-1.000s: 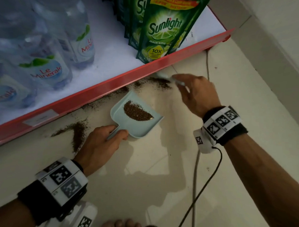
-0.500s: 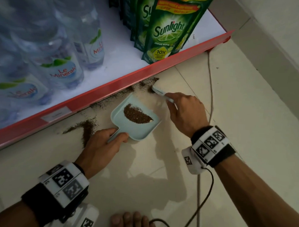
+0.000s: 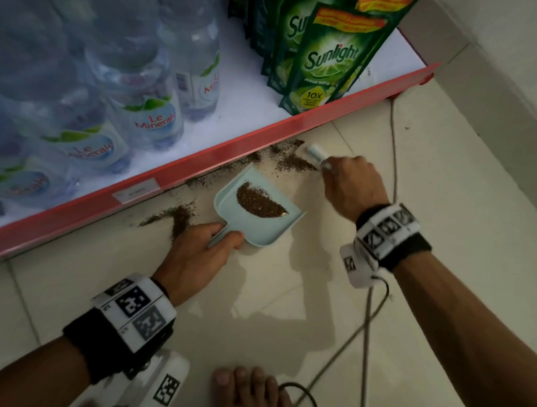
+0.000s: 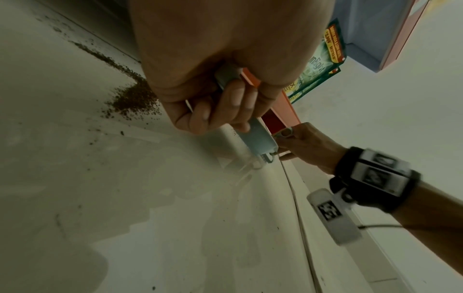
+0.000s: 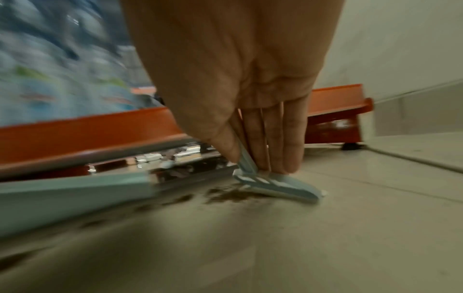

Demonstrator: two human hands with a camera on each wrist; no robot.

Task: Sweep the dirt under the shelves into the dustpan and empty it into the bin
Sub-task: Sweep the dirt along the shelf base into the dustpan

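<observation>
A pale blue dustpan (image 3: 269, 231) lies on the tiled floor below the red shelf edge (image 3: 201, 160), with a half-moon heap of brown dirt (image 3: 259, 201) inside. My left hand (image 3: 197, 255) grips its handle (image 4: 253, 132). My right hand (image 3: 352, 185) pinches the handle of a small pale blue brush (image 3: 315, 153), whose head (image 5: 278, 185) rests on the floor right of the pan, against a patch of loose dirt (image 3: 293, 164). More dirt (image 3: 177, 217) lies left of the pan and along the shelf base.
Water bottles (image 3: 148, 105) and green Sunlight pouches (image 3: 325, 61) stand on the white shelf. A thin cable (image 3: 368, 315) trails over the floor on the right. My bare toes (image 3: 250, 387) show at the bottom. A wall (image 3: 497, 75) closes the right side.
My right hand drew the brush from the shelf edge towards the pan, dragging dirt with it, then sits just right of the pan. The left hand and dustpan have stayed in place.
</observation>
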